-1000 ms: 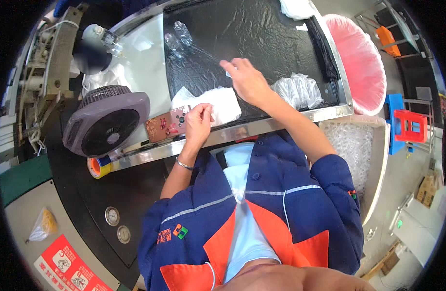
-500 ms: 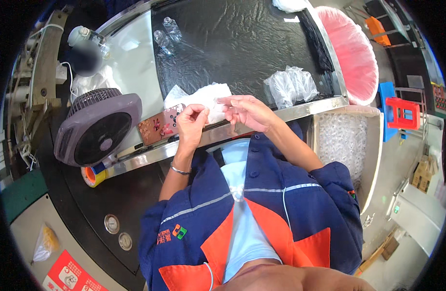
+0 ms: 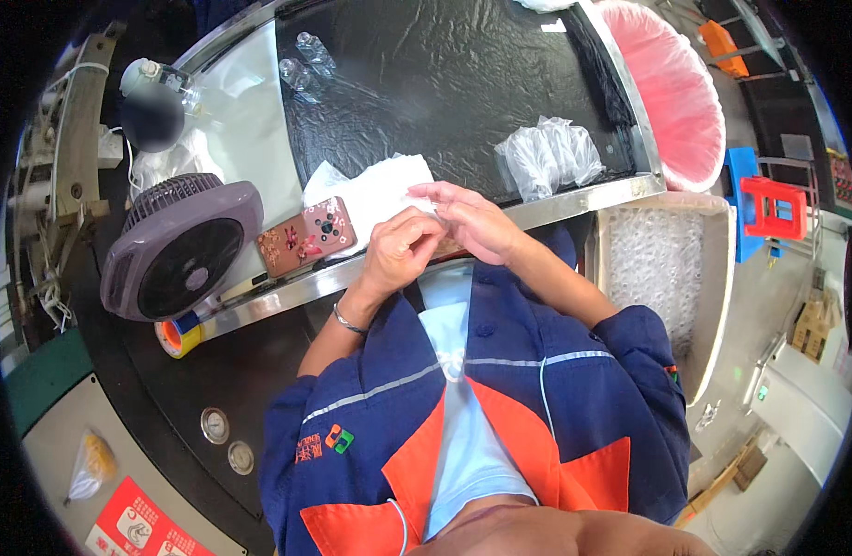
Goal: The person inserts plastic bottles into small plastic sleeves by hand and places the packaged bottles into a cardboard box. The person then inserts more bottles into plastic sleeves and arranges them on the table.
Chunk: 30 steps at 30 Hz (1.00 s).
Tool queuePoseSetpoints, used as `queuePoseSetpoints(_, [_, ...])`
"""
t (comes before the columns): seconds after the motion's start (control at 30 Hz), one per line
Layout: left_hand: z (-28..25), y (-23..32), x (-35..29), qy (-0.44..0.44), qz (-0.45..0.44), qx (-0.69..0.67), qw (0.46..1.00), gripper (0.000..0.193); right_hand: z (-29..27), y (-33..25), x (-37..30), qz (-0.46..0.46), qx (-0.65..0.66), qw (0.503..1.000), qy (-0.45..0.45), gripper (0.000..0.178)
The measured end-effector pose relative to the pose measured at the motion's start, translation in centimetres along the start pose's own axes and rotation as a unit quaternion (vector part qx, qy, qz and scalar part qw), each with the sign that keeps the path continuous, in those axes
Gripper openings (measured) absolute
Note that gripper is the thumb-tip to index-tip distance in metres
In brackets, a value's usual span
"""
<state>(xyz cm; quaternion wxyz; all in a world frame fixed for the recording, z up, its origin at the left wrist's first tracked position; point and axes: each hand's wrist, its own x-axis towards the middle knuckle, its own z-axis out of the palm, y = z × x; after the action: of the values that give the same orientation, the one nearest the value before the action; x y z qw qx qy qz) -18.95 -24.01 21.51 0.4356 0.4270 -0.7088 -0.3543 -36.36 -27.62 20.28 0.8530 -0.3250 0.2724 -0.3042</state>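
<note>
White cloth (image 3: 375, 190) is lying on the near edge of the black belt (image 3: 445, 102), just beyond the fingertips of both hands, its near-right corner being pinched up where the two hands are meeting. Looking thin, soft and light, it is likely going to drape and crumple rather than hold shape; probably not slippery, not fragile. Best hold, judging from the folds: pinching an edge or corner between thumb and forefinger, not scooping from the middle.

Left hand (image 3: 398, 250) is curling its fingers in, tips closing near the cloth corner; whether it is actually gripping cloth or some small item hidden between the hands, cannot tell. Right hand (image 3: 472, 222) is lying over the same spot, forefinger stretching out along the cloth edge, thumb tucked under, seemingly pinching that edge.

Outward from the fingers: pink phone (image 3: 307, 238) is lying flat just left of the left hand, touching the cloth's left side. Clear plastic bags (image 3: 548, 156) are bunching up to the right of the right hand, near but apart. Grey fan (image 3: 180, 248) is standing further left past the phone. Metal rail (image 3: 287, 292) is running under both wrists. Pink foam stack (image 3: 676, 88) is sitting far right beyond the bags
</note>
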Motion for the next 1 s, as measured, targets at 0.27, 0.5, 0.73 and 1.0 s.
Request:
queuePoseSetpoints(0.27, [2.2,-0.2,-0.7,0.012,0.054,0.036,0.998,0.013,2.0,1.0,-0.2,-0.023,0.026,0.996,0.083,0.032])
queuePoseSetpoints(0.5, [0.6,-1.2,1.7,0.031,0.067,0.026,0.997,0.017,-0.9,-1.8,-0.1,-0.231,-0.497,0.83,0.107,0.019])
queuePoseSetpoints(0.73, [-9.1,-6.1,7.7,0.244,-0.085,0.146,0.955,0.02,-1.0,-5.1,3.6,-0.256,-0.787,0.546,0.132,0.017])
queuePoseSetpoints(1.0, [-11.3,-12.0,11.9,0.327,-0.107,0.293,0.892,0.035,1.9,-11.2,24.5,-0.367,-0.757,0.529,0.113,0.046])
